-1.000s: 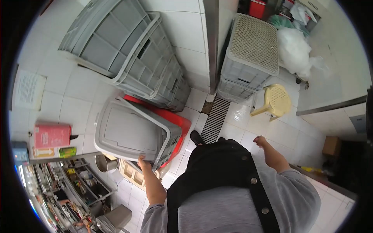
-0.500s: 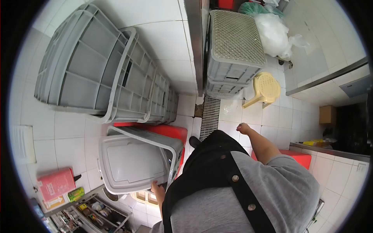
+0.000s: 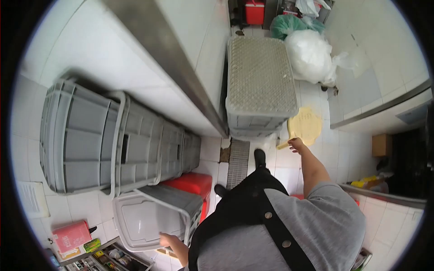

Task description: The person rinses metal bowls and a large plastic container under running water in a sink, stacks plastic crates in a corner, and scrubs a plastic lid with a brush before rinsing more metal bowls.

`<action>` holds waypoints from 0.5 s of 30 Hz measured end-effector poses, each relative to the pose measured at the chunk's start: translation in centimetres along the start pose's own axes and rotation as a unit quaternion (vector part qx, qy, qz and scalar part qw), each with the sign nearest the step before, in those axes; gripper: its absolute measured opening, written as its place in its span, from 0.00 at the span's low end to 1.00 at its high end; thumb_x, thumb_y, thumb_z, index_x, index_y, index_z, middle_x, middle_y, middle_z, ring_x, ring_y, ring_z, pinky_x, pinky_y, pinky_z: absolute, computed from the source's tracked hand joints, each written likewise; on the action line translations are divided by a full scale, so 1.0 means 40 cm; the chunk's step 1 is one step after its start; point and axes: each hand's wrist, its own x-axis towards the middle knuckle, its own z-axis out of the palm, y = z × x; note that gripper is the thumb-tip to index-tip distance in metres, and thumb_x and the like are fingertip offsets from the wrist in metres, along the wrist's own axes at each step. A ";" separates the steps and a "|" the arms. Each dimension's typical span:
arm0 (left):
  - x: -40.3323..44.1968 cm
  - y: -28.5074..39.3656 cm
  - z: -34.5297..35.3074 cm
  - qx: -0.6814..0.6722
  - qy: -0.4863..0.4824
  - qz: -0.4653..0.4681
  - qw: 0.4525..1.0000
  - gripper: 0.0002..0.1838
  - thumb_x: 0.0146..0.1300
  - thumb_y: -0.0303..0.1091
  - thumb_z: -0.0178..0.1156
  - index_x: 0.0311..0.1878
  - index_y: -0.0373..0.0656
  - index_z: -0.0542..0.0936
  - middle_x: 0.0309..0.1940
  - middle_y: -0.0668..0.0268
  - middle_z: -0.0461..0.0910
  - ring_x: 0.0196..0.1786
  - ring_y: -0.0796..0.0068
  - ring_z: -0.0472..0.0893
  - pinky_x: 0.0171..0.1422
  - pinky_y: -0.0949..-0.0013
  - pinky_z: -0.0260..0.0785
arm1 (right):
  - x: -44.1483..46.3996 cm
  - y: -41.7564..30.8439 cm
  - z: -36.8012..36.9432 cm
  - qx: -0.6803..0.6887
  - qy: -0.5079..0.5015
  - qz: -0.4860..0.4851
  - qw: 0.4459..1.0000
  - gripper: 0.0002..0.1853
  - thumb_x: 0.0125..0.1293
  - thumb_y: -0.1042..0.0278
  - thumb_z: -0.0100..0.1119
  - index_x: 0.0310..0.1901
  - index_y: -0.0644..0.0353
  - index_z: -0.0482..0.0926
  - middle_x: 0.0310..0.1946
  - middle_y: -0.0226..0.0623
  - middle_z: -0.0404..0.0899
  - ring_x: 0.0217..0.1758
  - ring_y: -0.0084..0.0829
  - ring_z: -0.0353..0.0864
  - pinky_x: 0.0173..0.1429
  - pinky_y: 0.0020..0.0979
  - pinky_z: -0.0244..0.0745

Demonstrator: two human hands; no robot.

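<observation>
My left hand is low on the left, over the lower edge of a pale grey plastic lid. Its fingers are smeared and mostly turned away, so whether it touches the lid is unclear. The lid leans against an open grey crate on a red plastic stool. On the right, my right hand hangs with loosely curled fingers apart and nothing in them. It overlaps the near edge of a yellow plastic stool in view; a gap between them cannot be judged.
Stacked grey crates stand along the left wall. Ahead are more crates under a woven-pattern top, beside a stuffed white bag. A floor drain grate runs near my feet. A cardboard box sits at the right.
I have stepped forward, and the crates ahead and yellow stool appear closer. My left hand has shifted down and left along the lid; my right hand has moved to overlap the yellow stool.
</observation>
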 end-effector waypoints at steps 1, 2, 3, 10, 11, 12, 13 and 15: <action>-0.043 0.066 0.023 -0.023 0.106 -0.060 0.992 0.27 0.62 0.40 0.64 0.55 0.28 0.69 0.54 0.41 0.71 0.53 0.44 0.75 0.59 0.47 0.69 | 0.047 -0.028 -0.074 0.035 0.011 0.021 0.999 0.14 0.62 0.59 0.61 0.47 0.54 0.79 0.36 0.31 0.79 0.33 0.28 0.78 0.34 0.39 0.73; -0.107 0.121 0.054 -0.037 0.201 0.111 0.973 0.33 0.60 0.40 0.66 0.59 0.26 0.65 0.58 0.41 0.66 0.59 0.44 0.69 0.64 0.47 0.63 | 0.100 -0.061 -0.136 0.043 0.047 0.002 0.998 0.12 0.63 0.60 0.60 0.46 0.54 0.80 0.32 0.31 0.78 0.31 0.28 0.77 0.34 0.38 0.73; -0.205 0.218 0.068 -0.048 0.289 0.278 0.915 0.38 0.59 0.39 0.68 0.63 0.24 0.61 0.63 0.40 0.61 0.66 0.44 0.64 0.69 0.47 0.58 | 0.160 -0.095 -0.193 0.032 0.082 -0.051 0.995 0.12 0.63 0.60 0.60 0.45 0.56 0.80 0.31 0.31 0.78 0.30 0.27 0.76 0.34 0.36 0.72; -0.880 0.514 0.340 -0.061 -0.436 0.538 0.719 0.39 0.65 0.42 0.62 0.72 0.36 0.54 0.70 0.53 0.57 0.72 0.54 0.58 0.74 0.60 0.50 | 0.369 -0.645 -0.376 0.149 0.292 -0.373 0.868 0.22 0.65 0.53 0.59 0.51 0.65 0.78 0.45 0.42 0.82 0.47 0.35 0.78 0.55 0.31 0.70; -0.971 0.523 0.386 -0.056 -0.582 0.421 0.694 0.40 0.67 0.47 0.58 0.72 0.35 0.53 0.70 0.53 0.57 0.71 0.54 0.58 0.75 0.59 0.50 | 0.286 -0.764 -0.386 0.156 0.285 -0.362 0.874 0.25 0.66 0.50 0.58 0.53 0.65 0.77 0.50 0.45 0.80 0.54 0.37 0.76 0.60 0.33 0.67; -1.066 0.536 0.419 -0.046 -0.708 0.286 0.644 0.41 0.69 0.52 0.54 0.72 0.35 0.52 0.70 0.52 0.57 0.71 0.54 0.59 0.75 0.58 0.50 | 0.344 -0.841 -0.404 0.125 0.285 -0.381 0.871 0.28 0.66 0.48 0.58 0.55 0.66 0.76 0.54 0.47 0.78 0.59 0.38 0.75 0.63 0.33 0.66; -1.151 0.555 0.443 -0.114 -0.754 0.071 0.643 0.41 0.69 0.55 0.53 0.72 0.35 0.52 0.67 0.52 0.60 0.70 0.53 0.60 0.75 0.57 0.51 | 0.357 -0.920 -0.412 0.112 0.286 -0.403 0.862 0.33 0.63 0.44 0.60 0.58 0.65 0.74 0.56 0.52 0.76 0.60 0.43 0.75 0.62 0.37 0.68; -1.250 0.610 0.481 -0.233 -0.740 -0.179 0.605 0.41 0.68 0.57 0.53 0.70 0.34 0.54 0.63 0.52 0.65 0.68 0.53 0.63 0.74 0.54 0.54 | 0.371 -1.044 -0.430 0.095 0.255 -0.425 0.863 0.35 0.62 0.42 0.60 0.59 0.66 0.73 0.58 0.53 0.74 0.63 0.43 0.72 0.64 0.37 0.66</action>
